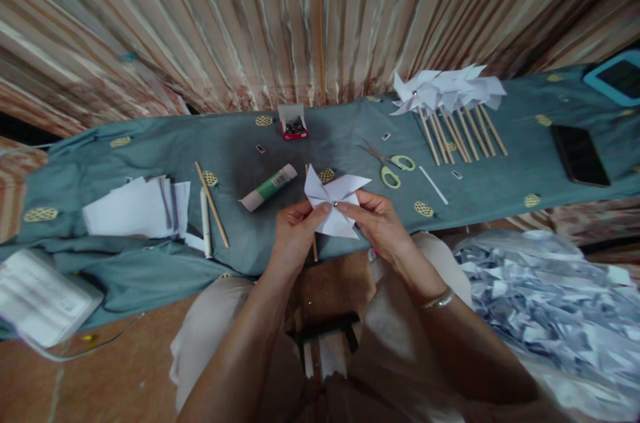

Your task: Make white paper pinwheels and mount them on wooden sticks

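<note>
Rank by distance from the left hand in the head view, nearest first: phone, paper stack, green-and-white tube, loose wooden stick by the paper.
From the left hand:
1. Green-and-white tube, just left.
2. Loose wooden stick, farther left.
3. Paper stack, left, beyond the stick.
4. Phone, far right.

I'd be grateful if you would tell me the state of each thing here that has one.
Pinwheel in both hands: folded, centre fastened
Small red box: open, metal pieces inside
Scissors: blades slightly apart, lying down
Pinwheels on sticks: assembled, lying in an overlapping row
Paper sheets: loosely stacked
Phone: flat, screen dark
Blue-framed device: screen dark
</note>
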The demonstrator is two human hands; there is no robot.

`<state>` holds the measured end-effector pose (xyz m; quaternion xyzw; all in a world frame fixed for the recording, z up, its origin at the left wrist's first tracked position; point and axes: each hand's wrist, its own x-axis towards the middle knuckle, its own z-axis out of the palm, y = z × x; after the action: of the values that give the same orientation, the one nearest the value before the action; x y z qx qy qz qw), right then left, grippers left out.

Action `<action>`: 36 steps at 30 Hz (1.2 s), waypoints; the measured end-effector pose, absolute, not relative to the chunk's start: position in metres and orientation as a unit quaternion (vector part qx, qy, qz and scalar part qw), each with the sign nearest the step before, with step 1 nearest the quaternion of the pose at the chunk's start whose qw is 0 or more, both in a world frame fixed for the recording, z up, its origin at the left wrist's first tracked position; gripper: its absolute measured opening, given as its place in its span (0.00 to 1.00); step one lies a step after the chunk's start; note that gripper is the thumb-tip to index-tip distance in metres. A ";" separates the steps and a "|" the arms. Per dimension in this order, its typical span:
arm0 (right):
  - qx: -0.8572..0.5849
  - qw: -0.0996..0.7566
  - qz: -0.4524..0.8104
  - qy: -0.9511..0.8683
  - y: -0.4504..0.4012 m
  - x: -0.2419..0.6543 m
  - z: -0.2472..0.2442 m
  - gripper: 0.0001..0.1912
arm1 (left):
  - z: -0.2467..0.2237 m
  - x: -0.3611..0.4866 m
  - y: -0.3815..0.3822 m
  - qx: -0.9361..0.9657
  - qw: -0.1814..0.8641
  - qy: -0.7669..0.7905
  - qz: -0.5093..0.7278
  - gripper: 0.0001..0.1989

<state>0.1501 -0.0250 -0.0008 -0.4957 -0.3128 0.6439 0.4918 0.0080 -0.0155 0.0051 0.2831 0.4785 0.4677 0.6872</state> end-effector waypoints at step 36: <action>-0.562 0.473 0.139 -0.665 -0.038 0.152 0.000 0.04 | 0.001 0.016 -0.016 0.287 0.643 0.507 0.498 0.09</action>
<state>0.1517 -0.0378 0.0000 -0.5618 -0.6646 0.1385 0.4729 0.0155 -0.0156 0.0012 0.2869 0.5066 0.4978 0.6429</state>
